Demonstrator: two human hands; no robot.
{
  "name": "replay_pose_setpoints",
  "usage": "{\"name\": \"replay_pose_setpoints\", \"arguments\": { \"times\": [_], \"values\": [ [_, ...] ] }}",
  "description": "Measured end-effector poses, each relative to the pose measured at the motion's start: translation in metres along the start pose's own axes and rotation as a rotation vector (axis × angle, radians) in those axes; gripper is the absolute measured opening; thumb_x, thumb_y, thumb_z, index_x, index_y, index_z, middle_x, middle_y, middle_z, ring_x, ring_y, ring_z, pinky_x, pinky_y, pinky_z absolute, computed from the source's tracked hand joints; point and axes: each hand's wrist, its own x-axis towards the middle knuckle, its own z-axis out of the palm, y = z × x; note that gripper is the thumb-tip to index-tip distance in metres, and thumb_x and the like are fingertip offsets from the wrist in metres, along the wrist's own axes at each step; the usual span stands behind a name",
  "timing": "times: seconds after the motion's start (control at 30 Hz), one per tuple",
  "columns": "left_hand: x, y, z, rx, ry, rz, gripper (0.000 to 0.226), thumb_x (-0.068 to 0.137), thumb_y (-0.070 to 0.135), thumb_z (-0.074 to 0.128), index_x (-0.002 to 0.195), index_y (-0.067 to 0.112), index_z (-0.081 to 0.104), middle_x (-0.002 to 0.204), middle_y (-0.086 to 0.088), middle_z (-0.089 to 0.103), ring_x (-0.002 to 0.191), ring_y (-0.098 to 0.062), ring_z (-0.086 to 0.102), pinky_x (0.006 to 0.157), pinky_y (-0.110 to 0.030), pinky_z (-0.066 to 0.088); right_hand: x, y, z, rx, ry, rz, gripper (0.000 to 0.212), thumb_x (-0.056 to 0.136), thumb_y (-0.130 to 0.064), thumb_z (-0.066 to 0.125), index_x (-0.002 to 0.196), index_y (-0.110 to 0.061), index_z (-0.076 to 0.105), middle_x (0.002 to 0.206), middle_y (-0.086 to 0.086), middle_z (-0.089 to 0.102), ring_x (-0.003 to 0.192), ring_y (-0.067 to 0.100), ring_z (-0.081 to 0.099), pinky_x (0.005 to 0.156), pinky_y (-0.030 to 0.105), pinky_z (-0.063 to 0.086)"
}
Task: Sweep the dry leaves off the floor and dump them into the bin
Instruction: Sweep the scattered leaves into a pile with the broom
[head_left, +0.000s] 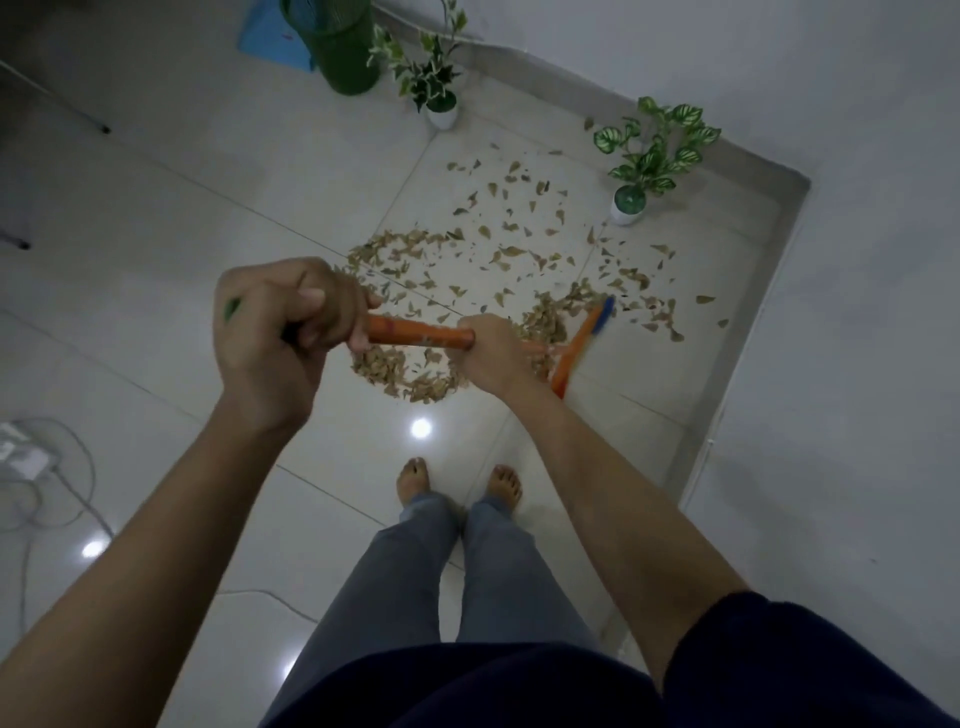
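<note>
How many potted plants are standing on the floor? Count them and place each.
2. One potted plant stands at the top beside the green bin; the other stands right, near the wall. More may lie outside view.

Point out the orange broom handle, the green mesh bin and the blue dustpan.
orange broom handle (415, 332): head view, on the bare stretch between the two hands.
green mesh bin (343, 47): head view, on its side wall.
blue dustpan (262, 39): head view, on the flat blue part left of the bin.

1 broom (571, 345), 1 green bin (340, 44), 1 blue dustpan (265, 39), 2 potted plants (436, 73), 2 hands (283, 332).
</note>
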Motion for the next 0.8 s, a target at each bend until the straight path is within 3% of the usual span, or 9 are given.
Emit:
{"name": "replay_pose_setpoints", "arguments": {
  "times": [0.13,0.23,0.33,0.4,0.5,0.53,0.63,0.7,0.8],
  "values": [
    [0.001,-0.020,0.033,-0.064,-0.029,-0.035,0.029,0.070,0.020,0.039,0.044,0.030,0.047,0.042,0.014,0.043,0.046,-0.014,0.049,0.073,-0.029,0.045,-0.021,0.038,-0.029,-0.057,0.052,0.145,0.034,0.086,-0.015,0.057,0.053,-0.016,0.047,0.055,-0.002,0.047,0.059,0.016,0.047,0.056,0.023,0.034],
    [0.000,-0.048,0.068,-0.098,-0.107,-0.109,0.028,0.074,0.020,0.044,0.046,0.025,0.047,0.045,0.008,0.045,0.054,-0.016,0.056,0.072,-0.031,0.048,-0.036,0.081,-0.058,-0.131,0.043,0.238,0.033,0.087,-0.017,0.059,0.056,-0.017,0.048,0.058,-0.004,0.047,0.068,0.017,0.049,0.050,0.020,0.030],
    [0.003,-0.073,0.105,-0.076,-0.168,-0.195,0.027,0.076,0.020,0.045,0.050,0.014,0.044,0.050,0.001,0.045,0.065,-0.027,0.060,0.073,-0.036,0.049,-0.044,0.127,-0.078,-0.201,0.057,0.299,0.033,0.087,-0.022,0.060,0.059,-0.012,0.047,0.061,0.003,0.048,0.070,0.022,0.050,0.054,0.026,0.029],
    [0.008,-0.084,0.126,-0.093,-0.163,-0.235,0.023,0.077,0.018,0.046,0.055,0.016,0.044,0.053,-0.007,0.042,0.066,-0.038,0.056,0.074,-0.027,0.050,-0.045,0.153,-0.086,-0.226,0.073,0.324,0.026,0.087,-0.021,0.060,0.066,-0.009,0.050,0.068,0.012,0.052,0.073,0.030,0.055,0.061,0.025,0.028],
    [0.017,-0.097,0.154,-0.095,-0.144,-0.256,0.027,0.081,0.006,0.040,0.056,0.015,0.045,0.057,-0.008,0.043,0.064,-0.021,0.061,0.073,-0.020,0.049,-0.040,0.182,-0.097,-0.269,0.069,0.362,0.022,0.087,-0.018,0.056,0.069,-0.006,0.054,0.077,0.022,0.059,0.074,0.031,0.054,0.063,0.025,0.028],
    [0.020,-0.102,0.164,-0.087,-0.150,-0.251,0.029,0.081,0.004,0.037,0.056,0.015,0.044,0.058,-0.009,0.043,0.065,-0.023,0.062,0.072,-0.019,0.048,-0.037,0.190,-0.100,-0.278,0.070,0.373,0.022,0.086,-0.020,0.054,0.069,-0.005,0.055,0.077,0.021,0.057,0.073,0.029,0.051,0.063,0.026,0.028],
    [0.028,-0.116,0.188,-0.085,-0.127,-0.264,0.029,0.081,0.003,0.037,0.054,0.011,0.044,0.058,-0.013,0.042,0.071,-0.049,0.053,0.073,-0.030,0.049,-0.027,0.209,-0.111,-0.303,0.081,0.383,0.021,0.085,-0.022,0.050,0.072,-0.006,0.054,0.075,0.011,0.050,0.073,0.022,0.044,0.064,0.025,0.027],
    [0.034,-0.126,0.197,-0.090,-0.104,-0.280,0.029,0.080,0.003,0.038,0.053,0.005,0.044,0.057,-0.018,0.039,0.072,-0.051,0.051,0.075,-0.041,0.047,-0.017,0.220,-0.119,-0.340,0.081,0.376,0.016,0.085,-0.012,0.053,0.071,-0.005,0.052,0.075,0.011,0.049,0.072,0.021,0.043,0.062,0.025,0.023],
    [0.043,-0.140,0.200,-0.090,-0.091,-0.282,0.030,0.080,0.005,0.039,0.051,0.007,0.041,0.056,-0.015,0.039,0.071,-0.048,0.052,0.073,-0.039,0.042,-0.001,0.232,-0.125,-0.414,0.026,0.361,0.026,0.084,-0.008,0.053,0.060,-0.006,0.042,0.064,0.009,0.044,0.070,0.022,0.042,0.062,0.026,0.024]
  ]
}}
